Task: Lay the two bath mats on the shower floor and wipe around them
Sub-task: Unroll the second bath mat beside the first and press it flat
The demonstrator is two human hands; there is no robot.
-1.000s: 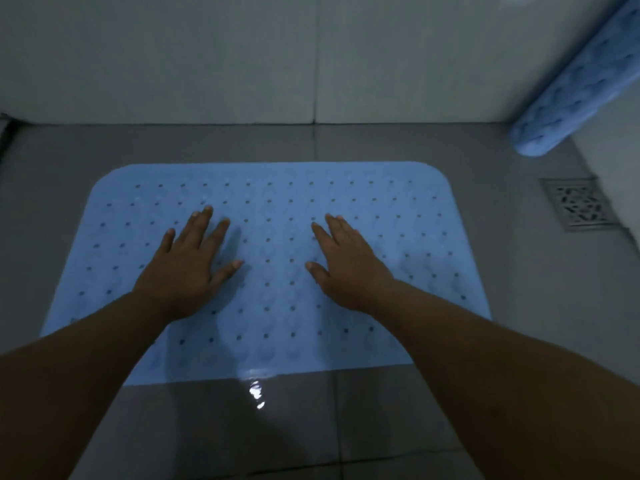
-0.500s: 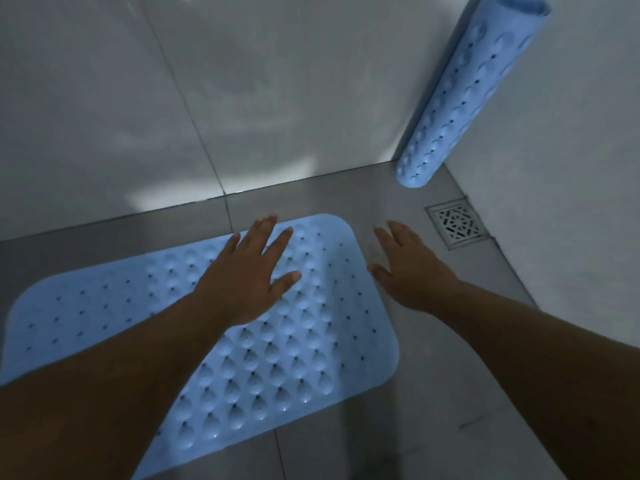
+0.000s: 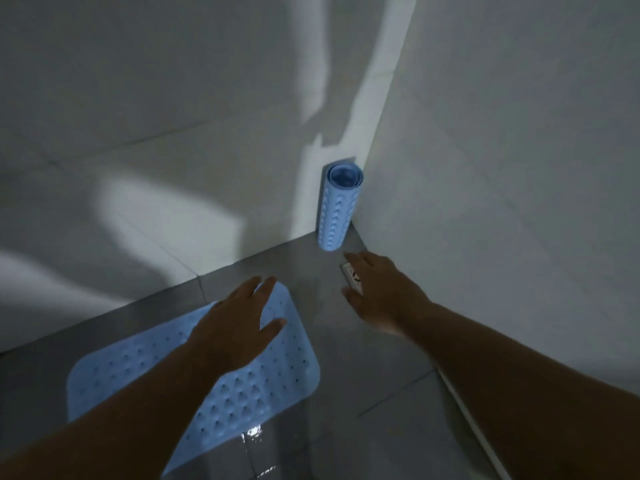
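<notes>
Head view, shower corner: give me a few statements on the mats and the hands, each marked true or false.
1. One blue mat lies flat on the floor. True.
2. The rolled mat lies on its side in the middle of the floor. False: it stands on end in the corner of the walls.
3. The right hand grips the rolled mat. False: it is open, short of the roll, over the floor drain.
4. The left hand is open above the flat mat. True.
</notes>
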